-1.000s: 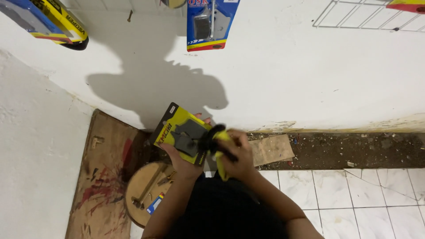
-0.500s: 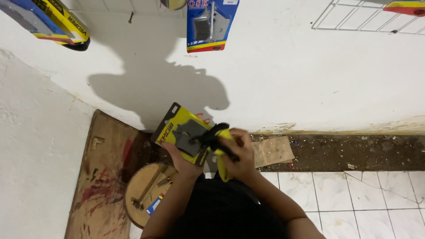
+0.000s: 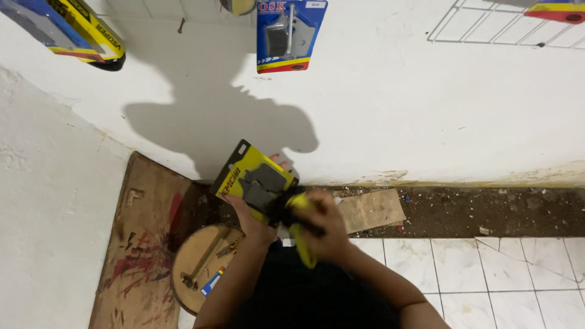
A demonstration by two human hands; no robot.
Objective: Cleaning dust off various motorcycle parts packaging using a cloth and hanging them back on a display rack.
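My left hand grips a yellow and black pack from below, fingers curled round its lower edge, so it stands tilted out in front of me, above the foot of the white wall. Two dark pads show through its clear front. My right hand is closed round a yellow and black tool (its head meets the pack's lower right corner, though I cannot tell just how). Below my left arm sits a round wooden stool with a few small tools lying on it, resting on a stained board. Just right of my hands a scrap of cardboard lies on the dirt strip, with white tiles nearer me. Up on the wall hang a blue pack, another pack at the left corner and a wire rack at the right.
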